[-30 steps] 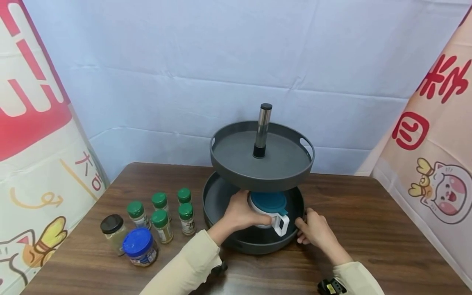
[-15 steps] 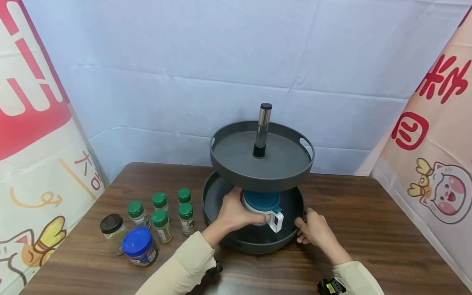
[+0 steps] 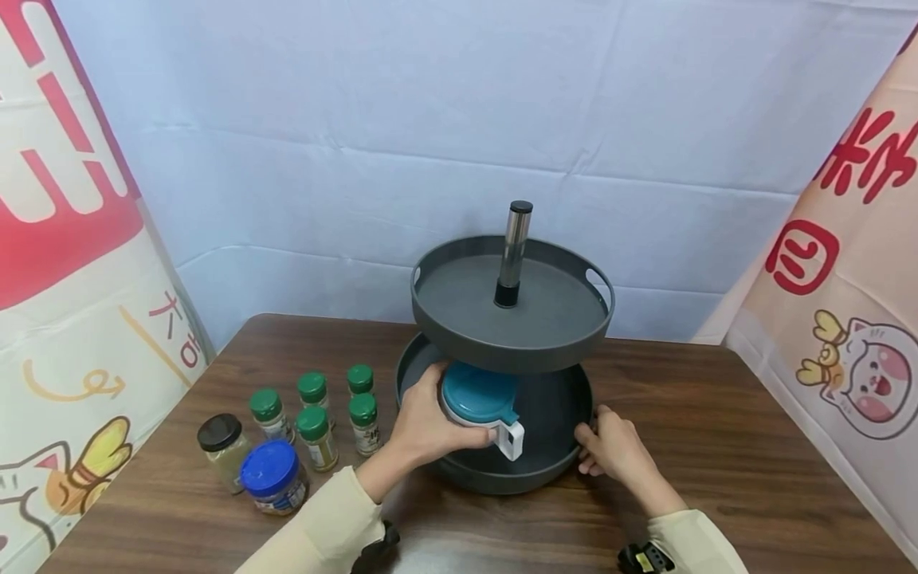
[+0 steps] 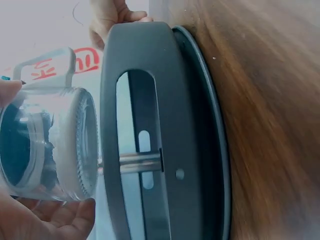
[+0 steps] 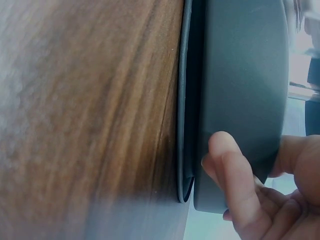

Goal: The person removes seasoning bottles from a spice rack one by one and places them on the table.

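Note:
In the head view my left hand [image 3: 428, 422] grips a glass jar [image 4: 70, 145] with a teal lid [image 3: 479, 392] and a white handle [image 3: 510, 440]. The jar is over the left front part of the lower tray [image 3: 541, 446] of a grey two-tier stand, partly beneath the upper tray [image 3: 511, 319]. From the left wrist, its clear base shows just above the lower tray's rim, apart from it. My right hand [image 3: 611, 448] pinches that tray's right rim, its thumb over the edge and fingers [image 5: 237, 180] against the outer wall.
Left of the stand, several green-capped spice bottles [image 3: 317, 446] stand together. A black-lidded jar [image 3: 228, 458] and a blue-lidded jar [image 3: 275, 478] are nearer the front. A metal post [image 3: 513, 247] rises through the upper tray. Printed cloths hang at both sides of the wooden table [image 3: 717, 446].
My left hand has carried the glass jar leftward and partly out from under the upper tray. The right hand keeps its place on the lower tray's rim.

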`<action>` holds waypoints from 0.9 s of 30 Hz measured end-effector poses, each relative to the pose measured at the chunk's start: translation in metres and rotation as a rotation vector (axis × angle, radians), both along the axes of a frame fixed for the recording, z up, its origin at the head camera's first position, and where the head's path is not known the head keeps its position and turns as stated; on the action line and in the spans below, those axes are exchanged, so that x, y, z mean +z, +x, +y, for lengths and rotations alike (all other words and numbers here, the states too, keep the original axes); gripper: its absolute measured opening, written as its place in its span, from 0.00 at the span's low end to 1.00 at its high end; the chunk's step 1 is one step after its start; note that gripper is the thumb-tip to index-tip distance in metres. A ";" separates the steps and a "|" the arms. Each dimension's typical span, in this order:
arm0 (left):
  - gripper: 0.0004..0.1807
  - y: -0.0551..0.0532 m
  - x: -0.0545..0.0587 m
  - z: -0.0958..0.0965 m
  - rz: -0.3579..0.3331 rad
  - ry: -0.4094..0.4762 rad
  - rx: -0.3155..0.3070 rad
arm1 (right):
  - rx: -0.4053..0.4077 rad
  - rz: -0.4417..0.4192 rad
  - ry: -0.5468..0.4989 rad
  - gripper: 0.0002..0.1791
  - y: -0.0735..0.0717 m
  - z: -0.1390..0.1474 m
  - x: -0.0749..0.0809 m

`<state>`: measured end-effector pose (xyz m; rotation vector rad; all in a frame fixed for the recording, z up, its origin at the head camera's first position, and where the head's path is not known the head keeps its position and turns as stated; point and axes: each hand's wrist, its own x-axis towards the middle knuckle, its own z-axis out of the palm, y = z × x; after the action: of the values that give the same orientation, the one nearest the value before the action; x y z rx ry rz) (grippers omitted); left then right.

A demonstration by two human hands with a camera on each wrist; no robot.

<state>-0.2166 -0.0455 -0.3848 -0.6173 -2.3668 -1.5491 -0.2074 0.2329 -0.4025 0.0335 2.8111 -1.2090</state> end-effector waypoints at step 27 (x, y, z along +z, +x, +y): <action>0.49 0.053 0.010 -0.089 -0.132 -0.214 0.090 | 0.004 -0.003 -0.007 0.19 -0.001 0.001 0.000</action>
<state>-0.1637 -0.1345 -0.3750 -0.4549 -2.6430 -1.3492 -0.2079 0.2335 -0.4030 0.0296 2.8033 -1.2174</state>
